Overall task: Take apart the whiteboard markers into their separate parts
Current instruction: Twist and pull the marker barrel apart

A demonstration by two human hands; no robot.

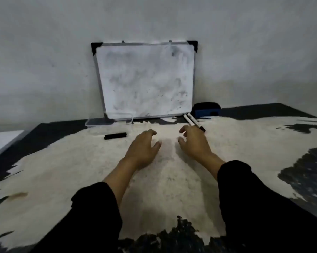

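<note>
Two white whiteboard markers with black ends lie side by side on the worn table, just beyond the fingertips of my right hand. That hand hovers with fingers spread and curled, holding nothing. My left hand sits beside it, also with fingers apart and nothing in them. A black marker part, like a cap or short barrel, lies flat to the left of my left hand.
A smudged whiteboard leans on the wall at the back of the table. A clear plastic box sits at its lower left. A dark blue eraser rests at its lower right, behind the markers.
</note>
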